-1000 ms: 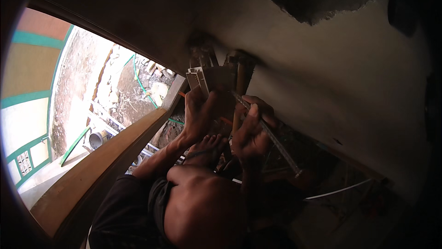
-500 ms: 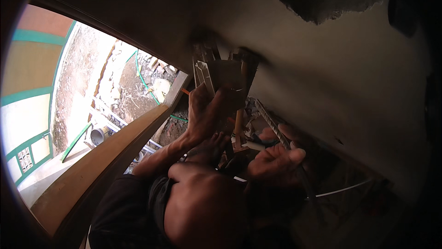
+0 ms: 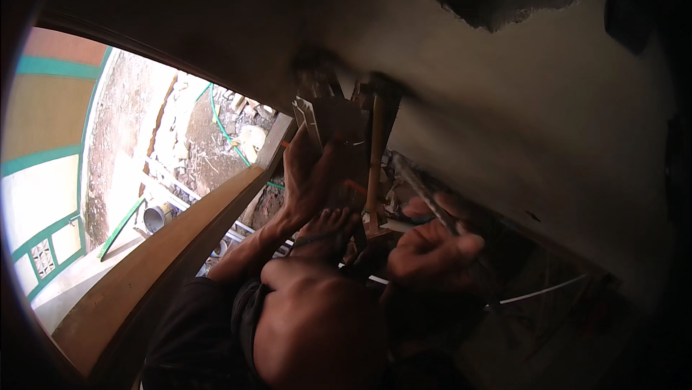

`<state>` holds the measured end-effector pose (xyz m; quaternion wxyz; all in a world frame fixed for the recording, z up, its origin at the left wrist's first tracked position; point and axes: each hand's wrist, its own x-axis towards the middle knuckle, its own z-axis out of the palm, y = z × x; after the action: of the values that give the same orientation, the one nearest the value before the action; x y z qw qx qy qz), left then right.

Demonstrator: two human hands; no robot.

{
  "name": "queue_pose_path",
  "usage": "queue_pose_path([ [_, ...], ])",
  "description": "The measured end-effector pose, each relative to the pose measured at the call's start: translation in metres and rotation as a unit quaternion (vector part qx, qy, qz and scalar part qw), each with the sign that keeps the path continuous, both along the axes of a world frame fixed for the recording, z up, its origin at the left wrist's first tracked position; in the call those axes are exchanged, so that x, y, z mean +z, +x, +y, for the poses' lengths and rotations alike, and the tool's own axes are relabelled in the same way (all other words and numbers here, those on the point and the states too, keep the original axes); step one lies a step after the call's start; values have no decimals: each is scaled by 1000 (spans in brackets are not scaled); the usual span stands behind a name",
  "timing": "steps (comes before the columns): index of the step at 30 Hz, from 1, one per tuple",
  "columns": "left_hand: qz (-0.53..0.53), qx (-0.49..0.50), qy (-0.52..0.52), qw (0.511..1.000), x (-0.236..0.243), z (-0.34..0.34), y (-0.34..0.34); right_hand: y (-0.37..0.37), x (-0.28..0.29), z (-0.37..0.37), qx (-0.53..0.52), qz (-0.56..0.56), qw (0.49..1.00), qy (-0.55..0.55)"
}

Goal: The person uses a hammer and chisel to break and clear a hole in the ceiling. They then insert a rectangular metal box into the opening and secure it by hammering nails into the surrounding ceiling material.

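Observation:
My left hand grips a dark, flat-faced rectangular piece with a pale, jagged left edge; its material is hard to tell in the shade. Fingers of that hand are partly hidden behind it. Closed around a long ribbed steel bar is my right hand. The bar slants from its upper end near the rubble down to the lower right, where it fades into darkness. Between the hands a hammer stands upright, wooden handle down and dark head up, touched by neither hand.
My bent knee and foot are below the hands. A pale wall slopes along the right. On the left, a wooden frame borders a bright opening with rubble, a green hose and a bucket outside. A thin white strip curves at lower right.
My left hand and the rectangular piece have shifted slightly left, showing more of the hammer handle and my foot. My right hand has moved slightly right with the bar, which is now blurred.

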<state>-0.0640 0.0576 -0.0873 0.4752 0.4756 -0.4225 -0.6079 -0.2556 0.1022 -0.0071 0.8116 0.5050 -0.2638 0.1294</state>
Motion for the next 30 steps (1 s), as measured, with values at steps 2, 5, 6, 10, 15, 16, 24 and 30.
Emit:
queue_pose_path([
  [2, -22, 7, 14, 1000, 3, 4, 3, 5, -25, 9, 112, -191, 972, 82],
  [5, 5, -18, 56, 998, 26, -1, -13, 58, -20, 0, 299, -579, 658, 377],
  [6, 35, -38, 80, 995, 36, 0, -9, 75, -21, -1, 320, -662, 534, 417],
  [10, 40, -80, -9, 996, 76, -1, -15, 87, -15, -13, 385, -735, 494, 261],
  [15, -74, -73, -52, 993, 71, 0, -21, 58, 3, 9, 214, -786, 403, 417],
  [16, -62, -76, -19, 995, 73, 0, -23, 56, 6, 10, 168, -755, 467, 428],
  [24, -80, -47, -29, 995, 57, 1, -21, 72, 4, 6, 327, -885, 211, 256],
  [30, -91, 35, 3, 995, 16, -20, -7, 29, 46, 13, 244, -802, 478, 264],
])
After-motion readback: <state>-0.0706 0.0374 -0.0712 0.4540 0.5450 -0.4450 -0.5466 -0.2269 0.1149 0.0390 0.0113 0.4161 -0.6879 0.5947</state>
